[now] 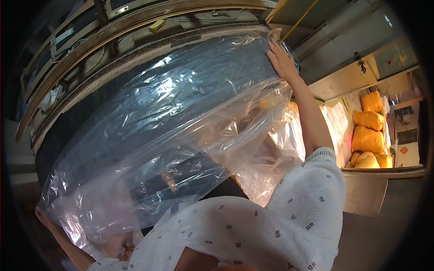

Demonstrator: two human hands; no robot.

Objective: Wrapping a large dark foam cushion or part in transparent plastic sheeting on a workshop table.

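A wide sheet of clear, crinkled plastic film (181,86) stretches from the far right down to the near left. It lies over a dark flat surface (72,106), and its near part hangs loose in folds by my body. My right hand (283,61) rests at the sheet's far right corner, its fingers stretched out along the film. At the near left corner, my left hand (43,217) has its fingers closed at the film's edge; the fingertips are partly hidden. Whether the sheet is one layer or several I cannot tell.
Beyond the dark surface run long wooden rails (86,38), with a small yellow block (157,25) beside them. More crumpled clear plastic (289,140) lies to the right. Farther right, several orange wrapped bundles (368,139) are stacked near a pale wooden board (343,81).
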